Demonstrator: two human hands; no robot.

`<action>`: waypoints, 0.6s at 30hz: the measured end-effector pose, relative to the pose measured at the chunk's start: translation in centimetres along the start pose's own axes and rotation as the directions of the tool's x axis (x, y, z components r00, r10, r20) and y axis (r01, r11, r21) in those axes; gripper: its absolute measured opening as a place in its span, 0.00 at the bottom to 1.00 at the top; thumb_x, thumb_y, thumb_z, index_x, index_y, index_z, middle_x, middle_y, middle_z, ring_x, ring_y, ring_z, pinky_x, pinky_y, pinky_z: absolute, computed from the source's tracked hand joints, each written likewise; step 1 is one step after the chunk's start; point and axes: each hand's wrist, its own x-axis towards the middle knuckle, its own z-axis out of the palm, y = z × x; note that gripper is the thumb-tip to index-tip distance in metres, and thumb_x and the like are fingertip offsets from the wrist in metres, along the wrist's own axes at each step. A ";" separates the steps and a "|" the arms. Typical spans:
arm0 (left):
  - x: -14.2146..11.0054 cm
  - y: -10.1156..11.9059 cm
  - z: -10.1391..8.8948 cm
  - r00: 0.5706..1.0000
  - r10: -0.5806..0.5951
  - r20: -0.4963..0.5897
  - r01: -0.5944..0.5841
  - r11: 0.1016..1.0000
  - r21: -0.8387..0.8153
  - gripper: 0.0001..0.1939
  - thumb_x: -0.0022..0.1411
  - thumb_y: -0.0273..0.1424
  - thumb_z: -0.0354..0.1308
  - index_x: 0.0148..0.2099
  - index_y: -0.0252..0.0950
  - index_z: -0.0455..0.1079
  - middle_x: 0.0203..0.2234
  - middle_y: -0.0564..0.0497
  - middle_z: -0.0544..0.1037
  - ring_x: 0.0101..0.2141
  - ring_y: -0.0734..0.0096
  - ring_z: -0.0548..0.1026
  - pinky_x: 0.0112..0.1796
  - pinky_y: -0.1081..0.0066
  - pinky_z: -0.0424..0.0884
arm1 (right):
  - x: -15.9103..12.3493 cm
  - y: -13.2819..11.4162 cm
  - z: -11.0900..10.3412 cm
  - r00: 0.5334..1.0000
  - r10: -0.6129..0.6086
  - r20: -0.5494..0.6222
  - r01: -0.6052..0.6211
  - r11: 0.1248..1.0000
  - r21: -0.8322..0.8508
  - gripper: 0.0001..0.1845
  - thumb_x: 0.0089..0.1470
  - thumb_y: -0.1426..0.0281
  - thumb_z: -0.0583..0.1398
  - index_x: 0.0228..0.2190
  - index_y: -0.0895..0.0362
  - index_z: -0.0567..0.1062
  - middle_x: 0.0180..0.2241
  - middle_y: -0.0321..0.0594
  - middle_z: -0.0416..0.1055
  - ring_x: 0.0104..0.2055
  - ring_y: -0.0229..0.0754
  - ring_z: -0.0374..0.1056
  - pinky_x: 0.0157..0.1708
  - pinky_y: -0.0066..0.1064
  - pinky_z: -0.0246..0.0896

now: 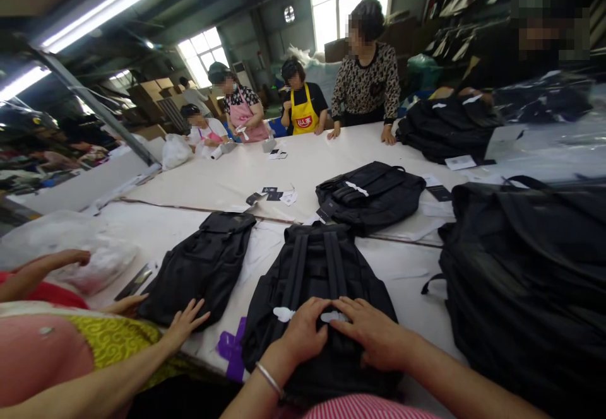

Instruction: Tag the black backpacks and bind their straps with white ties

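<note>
A black backpack [312,267] lies back-up on the white table [227,179] right in front of me, its straps running away from me. My left hand [303,334] and my right hand [372,330] rest side by side on its near end, fingers curled and pinching a small white piece [284,313] against the fabric. A silver bangle sits on my left wrist.
A co-worker's hand [184,324] at my left touches a flat black bag [203,264]. More black backpacks lie at centre [369,195], right [530,267] and far right [445,125]. Several people stand at the table's far side. Tags [272,195] and a plastic bag [71,248] lie about.
</note>
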 end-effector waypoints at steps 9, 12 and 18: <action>4.4 0.2 -2.7 0.921 -0.384 0.064 0.285 0.553 -0.783 0.23 0.61 0.38 0.55 0.57 0.36 0.68 0.52 0.40 0.75 0.53 0.57 0.72 0.56 0.53 0.64 | 4.4 2.2 -5.3 0.749 0.439 -0.497 -0.089 0.809 0.581 0.16 0.58 0.60 0.55 0.35 0.58 0.77 0.32 0.40 0.75 0.35 0.43 0.71 0.37 0.32 0.66; 6.3 0.7 -2.4 0.957 -0.281 0.078 0.235 0.586 -0.776 0.27 0.58 0.42 0.62 0.57 0.36 0.69 0.54 0.40 0.74 0.56 0.55 0.69 0.58 0.54 0.62 | 6.4 4.0 -6.8 0.568 0.722 -0.395 -0.105 0.540 0.835 0.21 0.53 0.53 0.57 0.27 0.58 0.76 0.22 0.35 0.70 0.23 0.40 0.66 0.21 0.29 0.62; 9.7 1.3 -0.2 0.986 -0.164 -0.027 0.116 0.794 -0.596 0.21 0.58 0.39 0.62 0.51 0.34 0.72 0.47 0.44 0.78 0.49 0.57 0.74 0.53 0.60 0.67 | 7.6 5.7 -6.5 0.461 0.826 -0.324 -0.050 0.389 0.920 0.22 0.50 0.51 0.59 0.22 0.57 0.73 0.19 0.35 0.67 0.21 0.39 0.65 0.17 0.28 0.62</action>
